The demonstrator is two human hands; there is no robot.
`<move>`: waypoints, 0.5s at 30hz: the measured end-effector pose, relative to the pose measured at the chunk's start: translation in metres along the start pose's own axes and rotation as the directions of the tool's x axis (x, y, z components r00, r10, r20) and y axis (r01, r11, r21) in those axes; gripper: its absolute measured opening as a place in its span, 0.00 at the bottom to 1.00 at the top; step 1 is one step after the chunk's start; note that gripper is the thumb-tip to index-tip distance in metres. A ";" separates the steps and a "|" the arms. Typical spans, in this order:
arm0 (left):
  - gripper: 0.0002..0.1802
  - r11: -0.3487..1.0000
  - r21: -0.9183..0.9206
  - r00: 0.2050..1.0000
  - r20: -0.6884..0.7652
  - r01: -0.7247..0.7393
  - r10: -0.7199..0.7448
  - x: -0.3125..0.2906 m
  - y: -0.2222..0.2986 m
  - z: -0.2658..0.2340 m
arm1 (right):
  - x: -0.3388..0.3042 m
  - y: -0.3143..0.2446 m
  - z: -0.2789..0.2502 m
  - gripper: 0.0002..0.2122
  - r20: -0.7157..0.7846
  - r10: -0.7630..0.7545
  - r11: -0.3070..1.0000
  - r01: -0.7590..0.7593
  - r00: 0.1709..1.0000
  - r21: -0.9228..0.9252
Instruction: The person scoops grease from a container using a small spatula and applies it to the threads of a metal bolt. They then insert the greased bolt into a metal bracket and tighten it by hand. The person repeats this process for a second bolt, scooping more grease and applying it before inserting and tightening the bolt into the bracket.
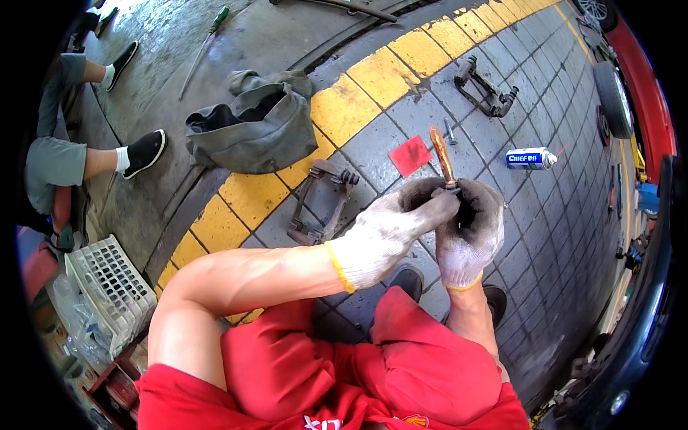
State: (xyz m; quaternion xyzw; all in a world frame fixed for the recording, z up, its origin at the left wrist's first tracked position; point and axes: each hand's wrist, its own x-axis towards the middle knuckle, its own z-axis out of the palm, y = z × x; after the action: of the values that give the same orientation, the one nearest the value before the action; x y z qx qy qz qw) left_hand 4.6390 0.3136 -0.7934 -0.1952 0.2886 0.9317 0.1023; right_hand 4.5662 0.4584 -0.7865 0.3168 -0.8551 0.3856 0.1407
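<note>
Pin (443,158) gripped between pinched left hand (403,216), curled right hand (483,221).

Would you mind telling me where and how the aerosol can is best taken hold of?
Probably around the middle of the aerosol can, coming from above: the cylinder lies on its side, curved flank up, with its nozzle and red straw at the right end.

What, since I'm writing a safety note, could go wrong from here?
The coppery rod looks slick, so it might slip from between the left hand and right hand. The spray can, lying on its side, could roll. The loose bolt near the red square might get kicked away.
</note>
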 end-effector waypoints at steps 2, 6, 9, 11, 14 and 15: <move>0.35 0.983 0.181 0.999 -0.028 0.044 -0.040 -0.010 0.006 -0.015 | -0.008 0.004 0.010 0.15 0.021 0.328 0.920 -0.324 0.944 0.221; 0.35 0.653 0.757 0.992 -0.106 0.035 0.070 -0.028 0.025 -0.088 | -0.021 0.020 0.029 0.11 0.296 0.635 0.549 -0.686 0.714 0.476; 0.38 0.335 0.942 0.950 -0.110 0.006 0.291 -0.012 0.035 -0.145 | -0.044 0.038 0.051 0.11 0.425 0.673 0.524 -0.795 0.606 0.304; 0.40 0.066 0.997 0.938 0.013 -0.038 0.345 -0.002 0.038 -0.174 | -0.058 0.053 0.063 0.12 0.440 0.630 0.625 -0.754 0.640 0.202; 0.43 -0.037 0.999 0.959 -0.002 0.013 0.283 0.014 0.042 -0.175 | -0.059 0.059 0.065 0.13 0.545 0.658 0.556 -0.824 0.518 0.112; 0.43 -0.060 0.998 0.965 0.005 0.011 0.263 0.018 0.039 -0.177 | -0.066 0.064 0.069 0.13 0.547 0.652 0.567 -0.817 0.525 0.109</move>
State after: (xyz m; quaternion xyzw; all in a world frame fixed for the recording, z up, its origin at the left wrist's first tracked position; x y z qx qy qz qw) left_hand 4.6651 0.1807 -0.9152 -0.1202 0.8965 0.4153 0.0968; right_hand 4.5753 0.4679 -0.9007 0.0175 -0.8300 0.4706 -0.2989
